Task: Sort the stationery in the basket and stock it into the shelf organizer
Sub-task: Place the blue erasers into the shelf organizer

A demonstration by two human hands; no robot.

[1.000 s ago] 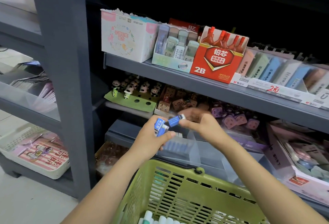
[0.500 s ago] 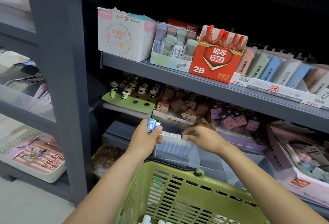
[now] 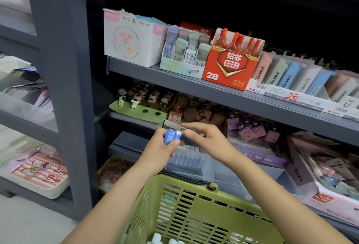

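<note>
Fingers (image 3: 175, 142) of left hand (image 3: 159, 152) grip small blue-wrapped erasers (image 3: 172, 136) above green plastic basket (image 3: 194, 205); right hand (image 3: 206, 139) pinches their white end. Red carton (image 3: 230, 65) on grey shelf (image 3: 174, 80) reads "2B".

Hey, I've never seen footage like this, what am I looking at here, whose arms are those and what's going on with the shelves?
There is no machine here. A person wears a camera on the head, looking forward and down, so the two bare arms are their own. The left hand grips a few small blue erasers. The right hand reaches across and pinches the white end of one of them. Just below sits a clear plastic organizer already holding a row of similar blue pieces. At the bottom is a green basket. On the grey shelf above stand a red 2B lead box and pastel boxes; underneath are panda figures.
</note>
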